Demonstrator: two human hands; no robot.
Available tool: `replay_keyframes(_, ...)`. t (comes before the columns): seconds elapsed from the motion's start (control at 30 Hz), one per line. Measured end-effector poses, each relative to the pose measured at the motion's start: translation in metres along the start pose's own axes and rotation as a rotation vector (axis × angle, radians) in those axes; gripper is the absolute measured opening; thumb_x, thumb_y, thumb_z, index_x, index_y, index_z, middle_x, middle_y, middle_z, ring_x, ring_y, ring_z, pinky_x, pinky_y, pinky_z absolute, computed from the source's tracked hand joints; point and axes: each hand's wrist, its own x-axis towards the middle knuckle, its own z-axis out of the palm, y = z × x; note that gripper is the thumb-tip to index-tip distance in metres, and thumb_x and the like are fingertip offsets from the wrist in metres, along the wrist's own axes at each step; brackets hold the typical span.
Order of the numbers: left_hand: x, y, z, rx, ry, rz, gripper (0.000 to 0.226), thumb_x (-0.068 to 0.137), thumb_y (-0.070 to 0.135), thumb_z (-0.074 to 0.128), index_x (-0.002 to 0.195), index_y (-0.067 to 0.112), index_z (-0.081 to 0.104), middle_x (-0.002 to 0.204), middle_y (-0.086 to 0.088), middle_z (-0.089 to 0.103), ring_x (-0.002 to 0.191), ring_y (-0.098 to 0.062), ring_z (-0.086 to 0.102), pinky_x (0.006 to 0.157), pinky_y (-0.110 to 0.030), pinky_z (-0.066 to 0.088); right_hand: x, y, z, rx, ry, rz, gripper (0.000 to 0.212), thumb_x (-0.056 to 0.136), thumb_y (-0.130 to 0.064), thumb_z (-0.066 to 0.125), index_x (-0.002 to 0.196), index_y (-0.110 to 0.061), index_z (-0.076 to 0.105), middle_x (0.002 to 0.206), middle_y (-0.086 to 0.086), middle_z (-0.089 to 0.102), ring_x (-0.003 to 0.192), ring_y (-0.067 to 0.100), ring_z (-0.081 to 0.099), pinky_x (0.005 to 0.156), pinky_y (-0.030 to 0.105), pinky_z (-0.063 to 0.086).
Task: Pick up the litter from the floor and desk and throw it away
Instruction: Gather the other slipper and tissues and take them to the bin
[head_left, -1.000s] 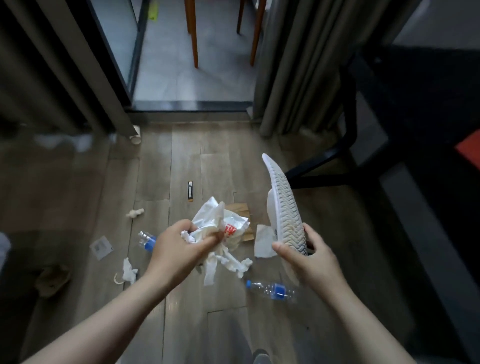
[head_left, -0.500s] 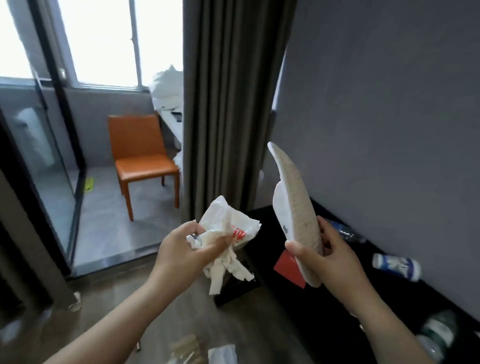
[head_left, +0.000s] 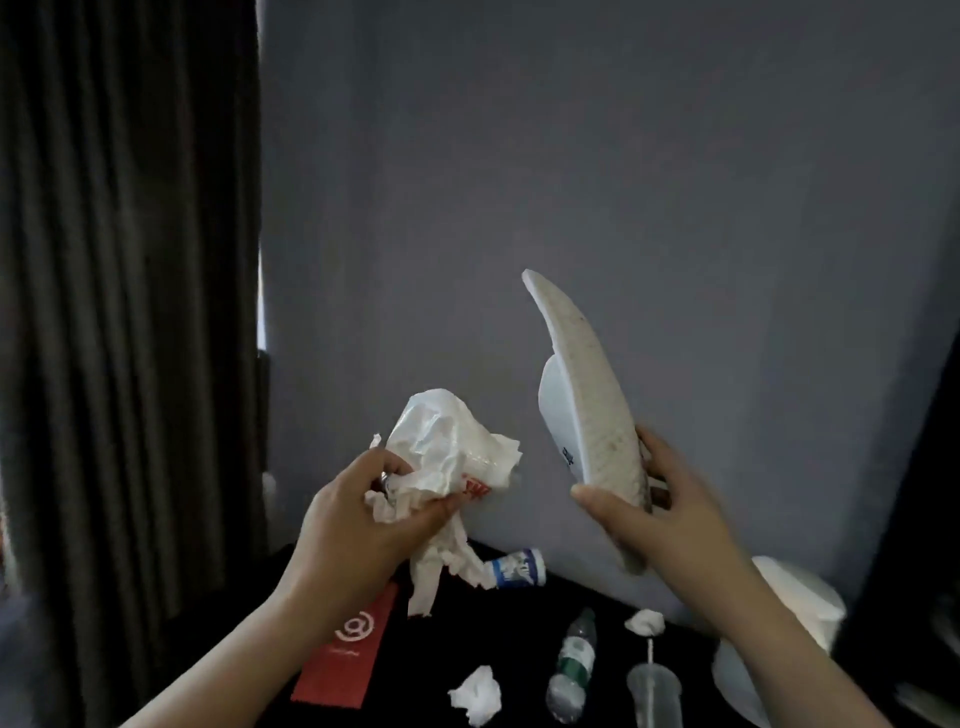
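The left grip squeezes crumpled paper; the right grip pinches a slipper. Loose strips below could fall.

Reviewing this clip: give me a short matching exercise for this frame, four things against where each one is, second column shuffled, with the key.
Things:
1. slipper
2. wad of bags and tissue
3. red packet
4. clear water bottle

Places:
A. gripped in the left hand
B. lying flat on the black desk, under the left wrist
C. held sole-outward in the right hand
D. lying on its side on the desk, between crumpled tissue and a plastic cup

Pairs: 1-C, 2-A, 3-B, 4-D
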Motion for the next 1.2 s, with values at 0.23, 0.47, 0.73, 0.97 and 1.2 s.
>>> replay_keyframes(0.23, 0.024, 0.051, 0.117, -0.196, -0.292, 0.163, 0.036, 0.061, 0.052, 0.08, 0.082, 0.033, 0.058, 0.075, 0.008, 0.064, 0.058, -0.006, 0.058, 0.047, -0.012, 0.043, -0.041, -0.011, -0.102, -0.177, 0.361, 0.11, 0.049, 0.049, -0.063, 0.072, 0.085, -0.079, 0.042, 0.087, -0.05, 0.054, 0.08, -0.025, 0.055, 0.051, 0.002, 0.043)
replay_keyframes(0.47, 0.013, 0.101, 0.174, -0.43, -0.609, 0.353, 0.045, 0.059, 0.064, 0.075, 0.087, 0.033, 0.057, 0.071, 0.016, 0.061, 0.056, 0.002, 0.053, 0.05, -0.007, 0.04, -0.126, -0.049, -0.136, -0.376, 0.733, 0.225, 0.106, 0.046, -0.07, 0.079, 0.14, -0.05, 0.033, 0.122, -0.031, 0.053, 0.099, -0.013, 0.057, 0.07, 0.011, 0.049)
replay_keyframes(0.73, -0.073, 0.156, 0.21, -0.726, -1.006, 0.457, 0.041, 0.063, 0.06, 0.077, 0.086, 0.032, 0.059, 0.079, 0.012, 0.069, 0.065, -0.002, 0.066, 0.054, -0.019, 0.05, -0.251, -0.109, -0.128, -0.581, 1.126, 0.397, 0.102, 0.04, -0.072, 0.076, 0.132, -0.058, 0.035, 0.123, -0.034, 0.05, 0.098, -0.018, 0.055, 0.071, 0.013, 0.048)
replay_keyframes(0.97, -0.179, 0.24, 0.206, -0.877, -1.189, 0.544, 0.039, 0.061, 0.058, 0.079, 0.081, 0.03, 0.059, 0.076, 0.012, 0.068, 0.064, -0.003, 0.063, 0.055, -0.02, 0.048, -0.363, -0.18, -0.134, -0.767, 1.369, 0.528, 0.12, 0.04, -0.078, 0.072, 0.146, -0.046, 0.026, 0.145, -0.015, 0.04, 0.127, 0.009, 0.046, 0.104, 0.043, 0.045)
replay_keyframes(1.2, -0.305, 0.318, 0.195, -1.006, -1.302, 0.638, 0.035, 0.067, 0.048, 0.082, 0.082, 0.025, 0.06, 0.071, 0.009, 0.067, 0.058, -0.002, 0.06, 0.048, -0.012, 0.042, -0.479, -0.241, -0.159, -0.828, 1.551, 0.519, 0.123, 0.038, -0.08, 0.071, 0.146, -0.044, 0.026, 0.145, -0.01, 0.041, 0.125, 0.014, 0.049, 0.1, 0.048, 0.048)
